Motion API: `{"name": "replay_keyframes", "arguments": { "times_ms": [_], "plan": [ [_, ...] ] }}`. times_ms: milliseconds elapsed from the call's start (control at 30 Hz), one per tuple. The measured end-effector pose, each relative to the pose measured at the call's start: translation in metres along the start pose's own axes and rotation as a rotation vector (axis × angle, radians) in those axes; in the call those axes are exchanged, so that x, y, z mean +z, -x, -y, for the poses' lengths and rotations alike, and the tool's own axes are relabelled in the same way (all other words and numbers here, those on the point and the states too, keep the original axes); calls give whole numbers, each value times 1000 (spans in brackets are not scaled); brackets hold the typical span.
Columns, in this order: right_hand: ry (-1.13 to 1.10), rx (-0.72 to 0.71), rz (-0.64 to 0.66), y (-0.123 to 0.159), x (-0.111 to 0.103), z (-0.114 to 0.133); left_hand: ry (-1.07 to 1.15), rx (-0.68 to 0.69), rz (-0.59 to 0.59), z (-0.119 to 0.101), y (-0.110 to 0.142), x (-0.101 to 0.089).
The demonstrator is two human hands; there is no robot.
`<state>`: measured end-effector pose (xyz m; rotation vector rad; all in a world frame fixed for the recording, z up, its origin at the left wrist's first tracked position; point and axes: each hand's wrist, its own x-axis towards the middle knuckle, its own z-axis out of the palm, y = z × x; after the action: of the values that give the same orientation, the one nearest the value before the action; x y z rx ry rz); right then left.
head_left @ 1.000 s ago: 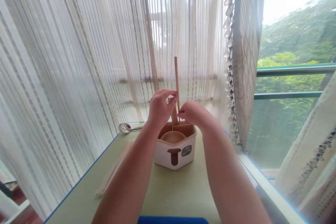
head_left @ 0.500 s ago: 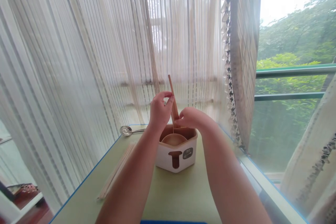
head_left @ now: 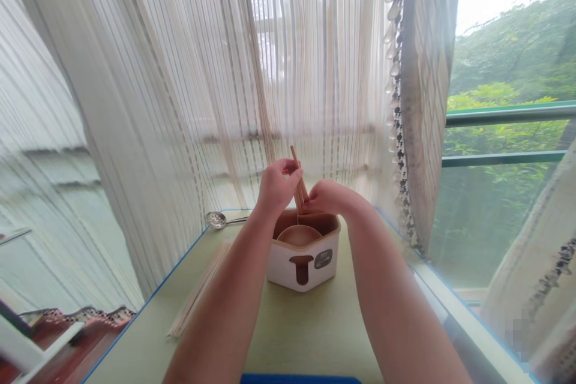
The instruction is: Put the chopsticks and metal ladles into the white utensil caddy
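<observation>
A long, thin brown wooden stick (head_left: 294, 156) leans slightly leftward above a white, angular container with a brown rim (head_left: 279, 266), which stands near the middle of the far edge of the counter (head_left: 299, 333). The left hand (head_left: 275, 187) has its thumb and forefinger nearly closed, pinching the stick a little below its top end. The right hand (head_left: 330, 197) is bent inward just above the container's rim, its fingers (head_left: 310, 201) curled and touching the low part of a brown bundle of sticks (head_left: 299, 195) standing at the container's back; whether they grip it firmly I cannot tell. The held stick's lower end merges with this bundle and cannot be made out.

Inside the front of the container sits a rounded brown bowl-like form (head_left: 299, 235). The container's front has a T-shaped opening and a dark grey label (head_left: 323, 259).

At the counter's far left corner lies a silver metal slotted spoon (head_left: 216, 220), its handle running toward the container and partly hidden by the left arm (head_left: 227, 294). Pale, slender sticks (head_left: 198, 294) lie slantwise along the left edge. A blue object (head_left: 299, 379) shows at the near edge.
</observation>
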<state>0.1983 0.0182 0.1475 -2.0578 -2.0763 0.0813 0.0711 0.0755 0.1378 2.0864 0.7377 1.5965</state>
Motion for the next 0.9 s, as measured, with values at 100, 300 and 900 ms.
{"name": "replay_keyframes", "arguments": {
  "times_ms": [100, 300, 900],
  "plan": [
    [-81, -18, -11, 3, -2, -1, 0, -7, 11, 0, 0, -1],
    [-280, 21, -23, 11, -11, -3, -27, -35, -13, -5, 3, -2],
    [-242, -9, -124, 10, -13, 1, 245, -141, 100, 3, 3, -1]
  ]
}}
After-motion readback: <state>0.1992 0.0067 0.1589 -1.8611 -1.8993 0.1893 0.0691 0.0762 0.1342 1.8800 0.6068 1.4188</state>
